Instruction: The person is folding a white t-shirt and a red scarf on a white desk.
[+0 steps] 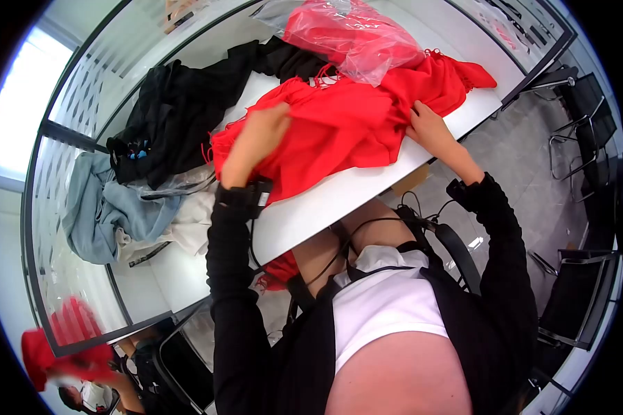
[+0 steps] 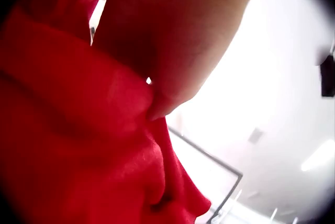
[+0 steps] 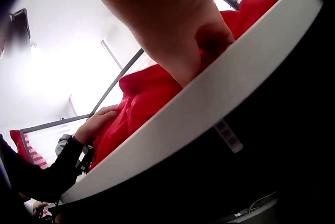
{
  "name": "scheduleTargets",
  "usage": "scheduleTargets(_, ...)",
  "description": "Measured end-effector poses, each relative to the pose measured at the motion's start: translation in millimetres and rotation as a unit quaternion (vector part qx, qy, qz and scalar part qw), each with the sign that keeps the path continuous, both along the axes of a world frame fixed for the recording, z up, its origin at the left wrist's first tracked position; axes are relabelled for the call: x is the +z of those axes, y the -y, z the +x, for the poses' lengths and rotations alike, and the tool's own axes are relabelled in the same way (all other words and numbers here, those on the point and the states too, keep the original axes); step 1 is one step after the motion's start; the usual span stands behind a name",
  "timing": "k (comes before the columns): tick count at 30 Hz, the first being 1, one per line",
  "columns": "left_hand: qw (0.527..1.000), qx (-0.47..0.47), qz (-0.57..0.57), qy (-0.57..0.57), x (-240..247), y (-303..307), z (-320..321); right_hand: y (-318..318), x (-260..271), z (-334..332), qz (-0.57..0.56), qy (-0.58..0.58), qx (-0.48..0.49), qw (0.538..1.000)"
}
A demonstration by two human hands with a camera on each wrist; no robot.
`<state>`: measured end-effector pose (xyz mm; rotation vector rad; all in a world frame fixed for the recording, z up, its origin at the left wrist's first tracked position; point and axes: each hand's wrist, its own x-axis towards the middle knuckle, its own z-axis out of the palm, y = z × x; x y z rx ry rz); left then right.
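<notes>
A red fringed scarf lies spread and rumpled across the white table. My left hand, slightly blurred in the head view, is over its left part. In the left wrist view the fingertips of that hand pinch the red cloth, which hangs in folds below them. My right hand holds the scarf's near edge towards the right, close to the table's front edge. In the right wrist view its thumb and fingers curl onto the cloth, part of them hidden behind the table edge.
Behind the scarf lies a clear plastic bag with red cloth inside. Black garments, a grey-blue cloth and a cream cloth pile up at left. A framed partition borders the table. Another person handles red cloth at lower left.
</notes>
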<state>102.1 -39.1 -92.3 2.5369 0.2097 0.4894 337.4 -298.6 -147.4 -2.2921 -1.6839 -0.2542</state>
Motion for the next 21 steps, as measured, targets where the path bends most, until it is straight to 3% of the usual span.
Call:
scheduleTargets(1,0.996,0.058,0.063,0.032,13.4,-7.7,-8.2,-1.4,-0.2,3.1,-0.005,0.013,0.009,1.000)
scheduleTargets(2,0.984,0.157,0.005,0.081,30.2,-15.0,-16.2,-3.1,3.6,10.3,-0.035,-0.035,-0.022,0.999)
scheduleTargets(3,0.967,0.197,0.020,0.157,34.8,-34.1,-27.7,-0.1,10.8,18.2,-0.031,-0.023,-0.015,0.999)
scheduleTargets(4,0.933,0.230,0.161,0.226,36.5,-63.9,-44.0,3.6,18.3,28.7,-0.017,-0.010,-0.017,1.000)
scheduleTargets(5,0.926,0.291,0.076,0.228,49.6,-73.5,-66.2,7.9,26.1,40.2,-0.004,0.003,-0.019,1.000)
scheduleTargets(6,0.887,0.317,0.095,0.321,53.3,-86.2,-85.3,13.7,33.1,52.7,0.030,0.020,-0.041,0.999)
scheduleTargets(7,0.861,0.355,-0.045,0.363,57.5,-96.8,-105.4,18.0,41.8,62.2,0.064,0.037,-0.062,0.995)
scheduleTargets(8,0.810,0.327,-0.216,0.438,60.5,-103.7,-119.3,20.9,56.0,65.4,0.077,0.029,-0.075,0.994)
scheduleTargets(11,0.799,0.422,-0.070,0.423,55.7,-117.8,-148.2,20.2,66.2,78.6,0.078,0.096,-0.135,0.983)
scheduleTargets(13,0.789,0.462,-0.027,0.403,54.1,-120.9,-151.9,16.2,58.2,86.0,0.037,0.046,-0.173,0.983)
scheduleTargets(17,0.752,0.503,-0.085,0.417,48.6,-128.8,-161.8,18.9,51.2,94.5,0.034,-0.071,-0.240,0.968)
scheduleTargets(21,0.731,0.464,-0.154,0.476,33.0,-154.4,-186.9,36.1,27.0,162.4,-0.015,0.004,-0.368,0.930)
